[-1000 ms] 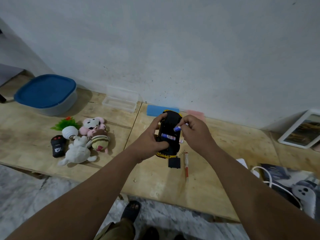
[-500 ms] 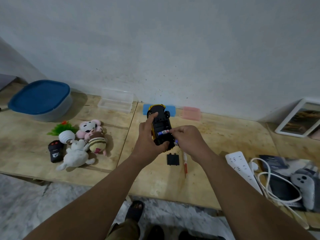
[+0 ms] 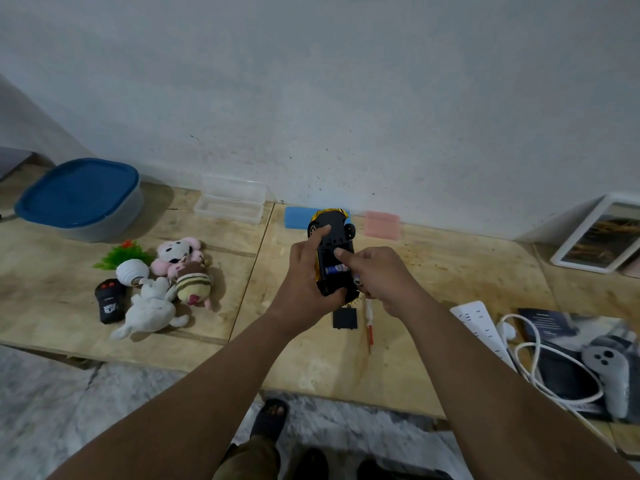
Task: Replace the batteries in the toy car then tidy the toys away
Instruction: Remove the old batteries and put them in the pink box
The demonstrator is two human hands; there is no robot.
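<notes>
My left hand (image 3: 304, 278) holds the black and yellow toy car (image 3: 333, 234) upside down above the wooden table (image 3: 450, 271). Its battery bay is open, and one blue battery (image 3: 335, 270) lies inside. The index finger of my right hand (image 3: 384, 278) presses into the bay above that battery. The other fingers of that hand pinch a second battery (image 3: 357, 281) at the car's right side. On the table just below the car lie the black battery cover (image 3: 344, 317) and a small red screwdriver (image 3: 370, 323).
At the left lie a white plush (image 3: 149, 306), a pink plush (image 3: 176, 254), a striped plush (image 3: 194, 284), a small potted plant toy (image 3: 130, 265) and a black remote (image 3: 110, 301). A blue-lidded tub (image 3: 79, 199) and a clear box (image 3: 230, 202) stand by the wall. A power strip (image 3: 479, 323), a cable and a controller (image 3: 606, 372) lie at the right.
The car has been lifted and tilted so that it points away from me. My right index finger has moved from the car's side onto the open bay. The view has shifted.
</notes>
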